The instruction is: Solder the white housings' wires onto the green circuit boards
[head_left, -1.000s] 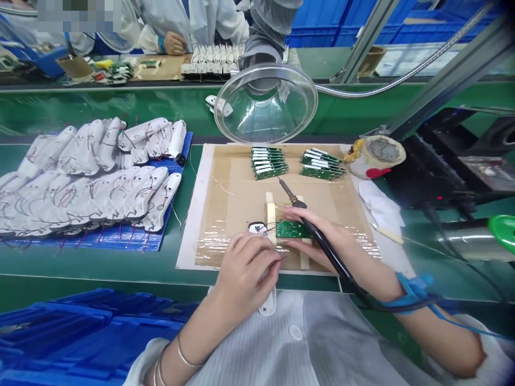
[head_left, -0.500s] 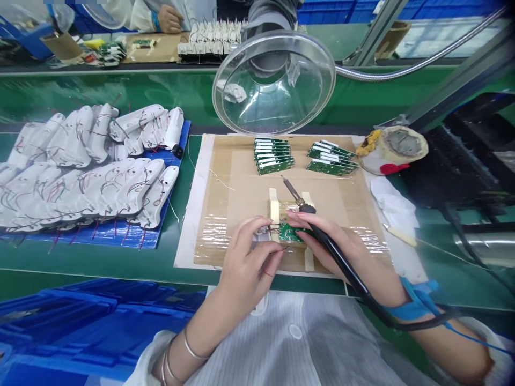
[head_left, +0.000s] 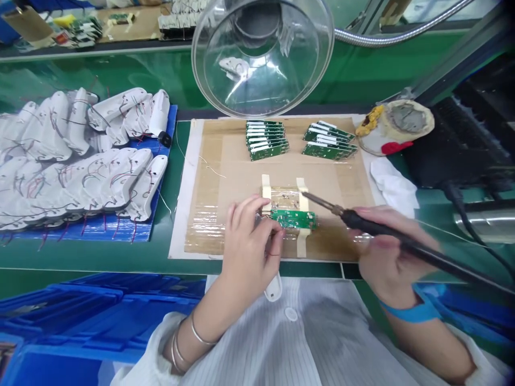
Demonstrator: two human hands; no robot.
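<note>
My right hand [head_left: 394, 249] grips a soldering iron [head_left: 372, 222] by its black handle. Its metal tip points left, above the right end of a green circuit board [head_left: 293, 219]. The board lies on a small jig with pale strips [head_left: 301, 244] fixed on the cardboard. At the board's left end, my left hand [head_left: 251, 244] is closed, thumb and forefinger pinching a thin wire whose end is hard to see. Under that hand is a white plastic shell [head_left: 273, 289], mostly hidden, its lower end sticking out toward my lap.
Green boards stand in two rows [head_left: 266, 140] on the cardboard [head_left: 225, 198]. Many white shells with wires [head_left: 132, 177] fill a blue sheet at left. A clear lamp-like hood [head_left: 263, 102] hangs ahead. At right are a tip-cleaning pot [head_left: 406, 126], a white cloth [head_left: 392, 182] and black equipment.
My right hand has moved right, away from the board, taking the soldering iron with it and uncovering the board. My left fingers have moved up toward the board's left end. The view has tilted down.
</note>
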